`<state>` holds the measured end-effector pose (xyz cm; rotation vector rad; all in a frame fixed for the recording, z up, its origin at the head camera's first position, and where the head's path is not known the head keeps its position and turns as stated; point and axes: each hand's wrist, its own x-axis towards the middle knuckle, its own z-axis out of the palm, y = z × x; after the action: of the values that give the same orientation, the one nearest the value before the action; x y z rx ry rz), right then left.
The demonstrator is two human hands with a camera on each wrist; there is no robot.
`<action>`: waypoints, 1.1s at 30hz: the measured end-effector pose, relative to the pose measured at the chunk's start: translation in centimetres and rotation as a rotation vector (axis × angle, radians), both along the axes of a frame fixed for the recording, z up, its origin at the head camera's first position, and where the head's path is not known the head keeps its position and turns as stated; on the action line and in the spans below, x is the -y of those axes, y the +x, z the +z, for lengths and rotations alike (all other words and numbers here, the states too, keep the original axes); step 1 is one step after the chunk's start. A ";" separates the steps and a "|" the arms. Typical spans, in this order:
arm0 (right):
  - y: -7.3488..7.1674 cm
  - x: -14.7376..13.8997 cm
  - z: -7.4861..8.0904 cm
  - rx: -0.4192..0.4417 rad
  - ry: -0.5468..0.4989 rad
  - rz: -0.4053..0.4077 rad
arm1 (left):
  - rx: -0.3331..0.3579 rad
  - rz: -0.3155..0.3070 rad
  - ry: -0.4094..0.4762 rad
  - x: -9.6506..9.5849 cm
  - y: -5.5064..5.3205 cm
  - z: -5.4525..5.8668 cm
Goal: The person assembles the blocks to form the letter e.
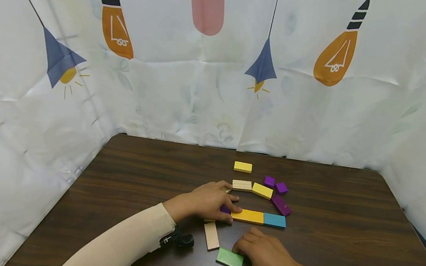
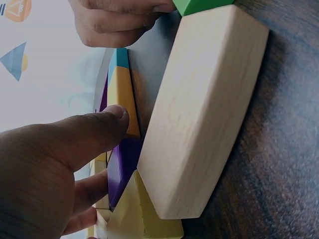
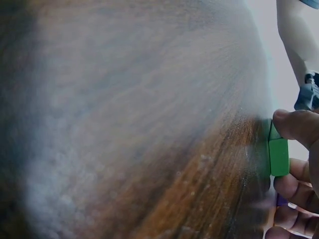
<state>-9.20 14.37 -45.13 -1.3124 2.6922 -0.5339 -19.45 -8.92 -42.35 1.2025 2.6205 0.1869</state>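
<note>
My right hand (image 1: 267,260) pinches the right end of a flat green block (image 1: 229,258) between thumb and fingers, low over the table; in the right wrist view the block's green end (image 3: 279,157) shows between them. My left hand (image 1: 209,201) rests over the left part of the block outline, its fingers spread. In the left wrist view its thumb tip touches the orange block (image 2: 123,94), and its other fingers lie behind the purple block (image 2: 122,162). A plain wooden block (image 1: 211,236) lies between the hands, its near end beside the green block.
A blue block (image 1: 275,220) continues the orange one. Behind them curve a plain block (image 1: 241,185), a yellow block (image 1: 262,191) and a long purple block (image 1: 280,205). Two small purple blocks (image 1: 269,181) and another yellow block (image 1: 242,167) lie farther back on the dark table (image 1: 342,233).
</note>
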 end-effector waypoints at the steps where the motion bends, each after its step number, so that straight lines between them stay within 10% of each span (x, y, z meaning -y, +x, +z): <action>1: 0.0 0.0 0.0 0.002 0.000 0.000 | 0.000 0.000 0.000 0.0 0.0 0.0; 12: -0.7 -0.6 0.9 -0.033 -0.036 -0.088 | 0.004 -0.001 0.001 0.0 0.0 -0.1; 33: -7.7 -2.8 3.9 -0.177 -0.014 -0.247 | 0.005 -0.016 -0.010 0.1 -0.1 0.1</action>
<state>-16.91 17.18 -41.28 -1.0829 3.0253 -0.4793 -19.55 -9.00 -42.24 1.2185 2.6037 0.1735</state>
